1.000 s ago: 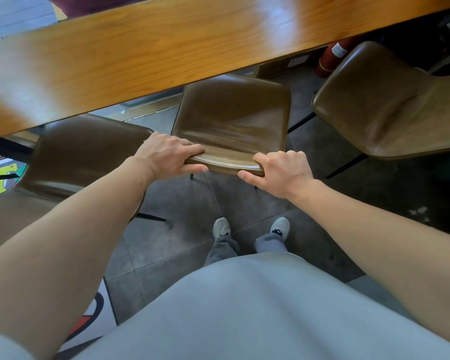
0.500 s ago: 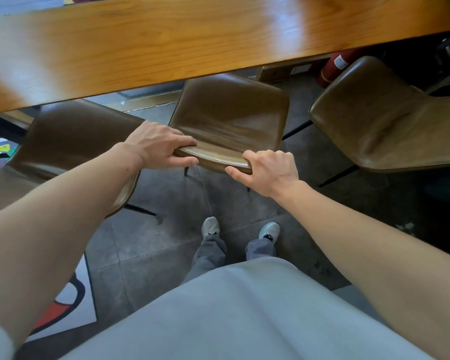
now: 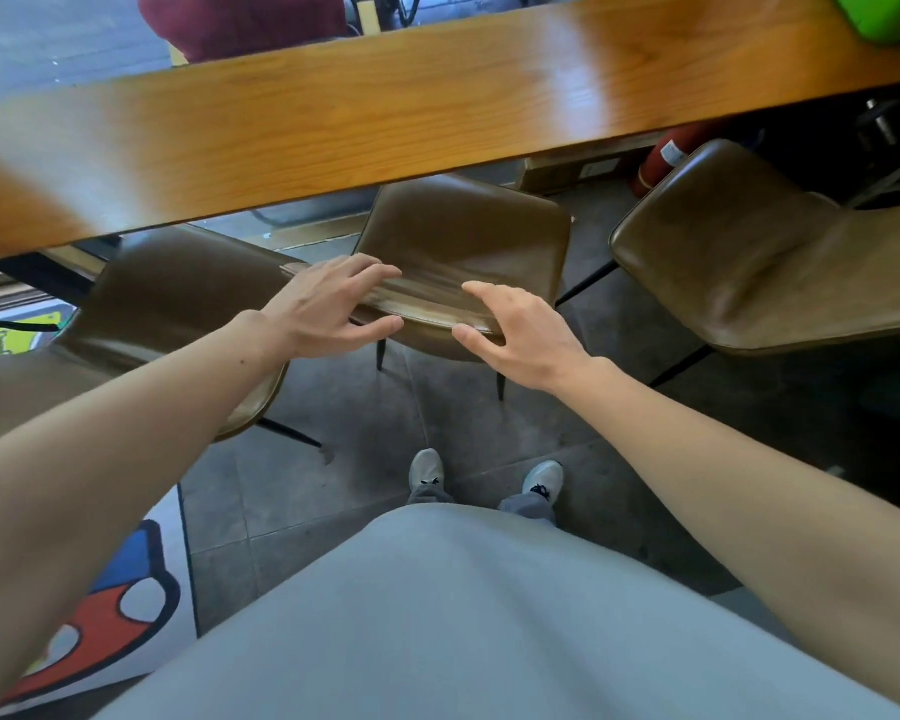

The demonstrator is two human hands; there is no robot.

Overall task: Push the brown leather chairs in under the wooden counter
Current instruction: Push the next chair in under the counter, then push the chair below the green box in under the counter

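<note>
Three brown leather chairs stand along the wooden counter. The middle chair has its seat partly under the counter's near edge, with its backrest top facing me. My left hand hovers at the left end of that backrest top, fingers spread, thumb below the rim. My right hand is at the right end, fingers apart and lifted off the leather. The left chair sits partly under the counter. The right chair stands further out, turned at an angle.
Grey floor tiles lie between my feet and the chairs. A colourful mat is at the lower left. A red fire extinguisher stands under the counter at the right. A green object rests on the counter's far right.
Both hands gripped the middle chair's backrest top before; now their fingers have opened and come off it. The view has shifted, showing more of the counter.
</note>
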